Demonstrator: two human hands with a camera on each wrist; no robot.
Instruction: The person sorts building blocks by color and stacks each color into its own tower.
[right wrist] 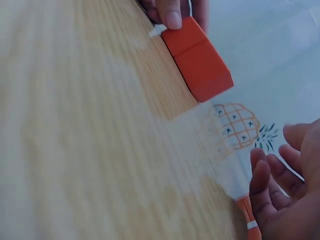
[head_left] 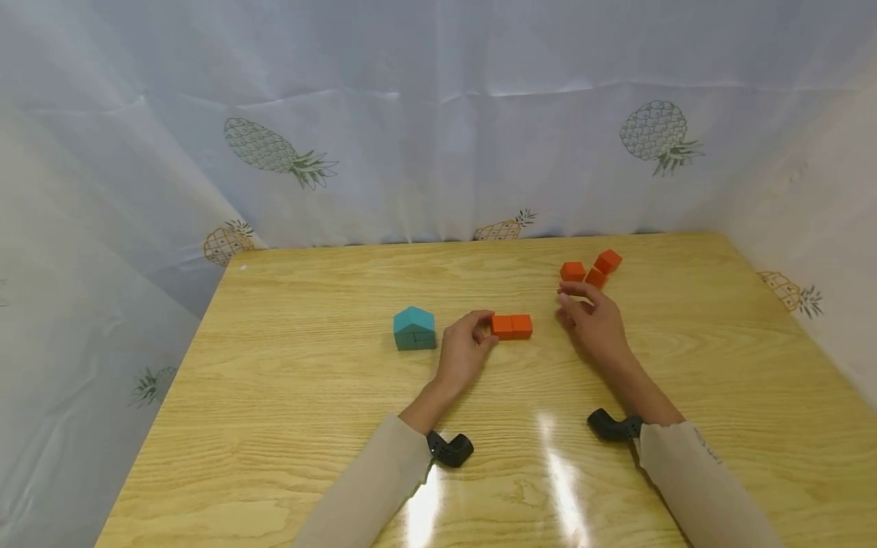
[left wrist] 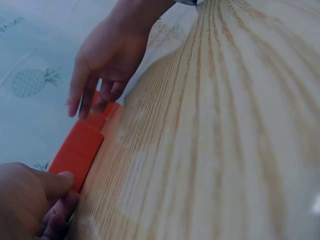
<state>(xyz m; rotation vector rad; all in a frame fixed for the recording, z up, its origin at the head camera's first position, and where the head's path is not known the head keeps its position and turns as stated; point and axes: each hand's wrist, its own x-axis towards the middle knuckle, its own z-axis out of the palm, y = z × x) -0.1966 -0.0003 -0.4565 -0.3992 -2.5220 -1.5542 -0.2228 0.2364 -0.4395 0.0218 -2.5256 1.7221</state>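
Two orange blocks (head_left: 511,327) stand side by side, touching, in the middle of the table. My left hand (head_left: 466,351) grips the left one at its end, thumb on the near side and fingers on the far side. In the right wrist view, the left thumb presses on the edge of the orange block (right wrist: 197,60). My right hand (head_left: 594,322) hovers right of this pair, fingers loosely bent, nothing between them. Just beyond its fingertips sit three more orange pieces: one on the left (head_left: 572,272), one lower (head_left: 596,278) and one at the back (head_left: 608,261).
Left of my left hand stands a small teal block house (head_left: 414,329) with a pointed top. The wooden table (head_left: 308,396) ends at a pale curtain (head_left: 425,167) printed with pineapples. A black wrist mount (head_left: 450,449) sticks out from each sleeve.
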